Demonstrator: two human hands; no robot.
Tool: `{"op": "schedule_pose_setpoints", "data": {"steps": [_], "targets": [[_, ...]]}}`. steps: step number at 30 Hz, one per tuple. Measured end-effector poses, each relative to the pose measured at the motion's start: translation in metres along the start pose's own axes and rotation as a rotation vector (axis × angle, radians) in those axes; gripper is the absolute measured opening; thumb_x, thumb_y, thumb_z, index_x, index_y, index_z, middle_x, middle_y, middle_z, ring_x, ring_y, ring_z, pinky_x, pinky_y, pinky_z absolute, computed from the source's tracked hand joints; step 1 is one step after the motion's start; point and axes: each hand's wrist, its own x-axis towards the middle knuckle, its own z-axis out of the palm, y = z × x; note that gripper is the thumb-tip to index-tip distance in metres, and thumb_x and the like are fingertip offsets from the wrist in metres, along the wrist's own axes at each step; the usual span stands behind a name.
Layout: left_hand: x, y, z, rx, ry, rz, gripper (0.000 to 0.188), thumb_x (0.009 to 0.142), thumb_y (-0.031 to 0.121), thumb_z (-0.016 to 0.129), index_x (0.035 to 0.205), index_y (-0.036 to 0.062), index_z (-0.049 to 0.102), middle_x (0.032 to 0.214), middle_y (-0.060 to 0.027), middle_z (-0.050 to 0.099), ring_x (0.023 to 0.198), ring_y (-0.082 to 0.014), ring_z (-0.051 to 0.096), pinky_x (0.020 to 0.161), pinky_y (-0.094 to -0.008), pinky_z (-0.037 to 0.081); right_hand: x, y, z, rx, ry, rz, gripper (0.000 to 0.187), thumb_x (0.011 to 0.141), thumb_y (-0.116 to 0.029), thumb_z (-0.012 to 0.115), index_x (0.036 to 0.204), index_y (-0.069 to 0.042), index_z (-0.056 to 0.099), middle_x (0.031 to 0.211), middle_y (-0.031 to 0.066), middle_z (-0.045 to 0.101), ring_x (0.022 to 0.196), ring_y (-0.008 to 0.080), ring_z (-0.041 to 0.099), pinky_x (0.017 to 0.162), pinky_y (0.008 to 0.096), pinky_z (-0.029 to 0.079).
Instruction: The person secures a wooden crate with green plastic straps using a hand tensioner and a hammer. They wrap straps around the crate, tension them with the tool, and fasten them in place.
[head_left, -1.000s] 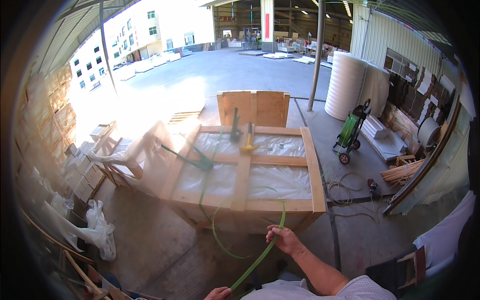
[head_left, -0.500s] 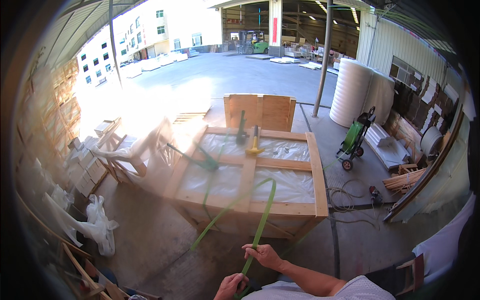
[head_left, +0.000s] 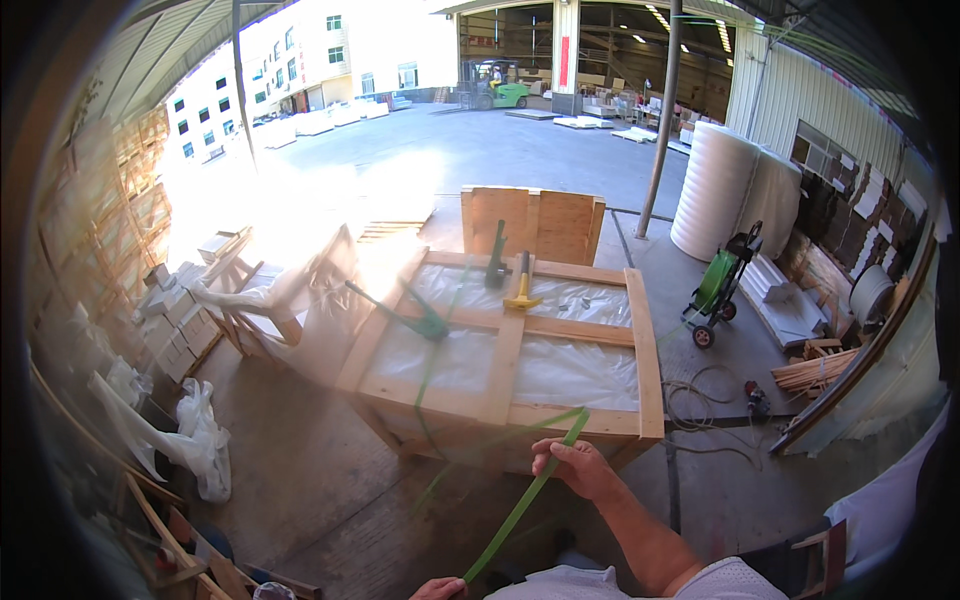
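A green plastic strap (head_left: 520,508) runs taut between my two hands in front of a wooden crate (head_left: 505,377). My right hand (head_left: 577,466) pinches it near the crate's front edge, and beyond those fingers the strap folds back to the left and trails down. Low at the frame's bottom edge, my left hand (head_left: 440,589) is closed on the other end, partly cut off. On the crate top lie a yellow-headed hammer (head_left: 523,290), a green strapping tool (head_left: 428,325) and a second green tool (head_left: 496,266). Another strap length crosses the crate and hangs over its front.
A green strap reel on a wheeled cart (head_left: 713,287) stands right of the crate, near a coiled hose (head_left: 692,402) and a power tool (head_left: 757,397). Foam rolls (head_left: 712,190) stand behind. Stacked white boxes (head_left: 170,325) sit at left. A person drives a green forklift (head_left: 503,92) far off.
My right hand has moved up and right along with the strap, while my left hand has dropped lower and left. The strap between them is longer, and its upright loop has come down.
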Motion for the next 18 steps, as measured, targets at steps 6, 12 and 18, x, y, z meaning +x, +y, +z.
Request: {"op": "schedule_pose_setpoints", "data": {"steps": [6, 12, 18], "targets": [[0.007, 0.023, -0.012, -0.652, -0.284, -0.336, 0.015, 0.095, 0.021, 0.059, 0.098, 0.0076, 0.065, 0.087, -0.0018, 0.062, 0.08, -0.0157, 0.057, 0.07, -0.0291, 0.047, -0.001, 0.001, 0.044, -0.323, -0.085, -0.026, 0.03, 0.099, -0.02, 0.05, 0.116, 0.001, 0.062, 0.093, 0.0072, 0.069, 0.092, 0.0164, 0.063, 0.088, 0.0302, 0.047], [0.051, 0.046, 0.026, -0.258, -0.173, -0.169, 0.03, 0.1, 0.023, 0.046, 0.082, 0.0045, 0.062, 0.062, 0.0041, 0.049, 0.055, -0.0077, 0.043, 0.052, -0.0236, 0.034, -0.013, 0.077, 0.052, -0.935, -0.068, -0.037, 0.028, 0.098, -0.025, 0.053, 0.116, -0.008, 0.064, 0.089, 0.0015, 0.071, 0.087, 0.013, 0.065, 0.082, 0.0287, 0.049], [0.058, 0.014, 0.038, -0.059, -0.149, -0.262, 0.029, 0.098, 0.026, 0.051, 0.079, 0.0071, 0.06, 0.061, 0.0065, 0.044, 0.054, -0.0056, 0.039, 0.05, -0.0233, 0.032, -0.027, 0.129, 0.01, -0.952, 0.037, 0.231, 0.025, 0.094, -0.02, 0.058, 0.111, -0.003, 0.065, 0.089, 0.0059, 0.071, 0.089, 0.0188, 0.068, 0.08, 0.0317, 0.052]]}}
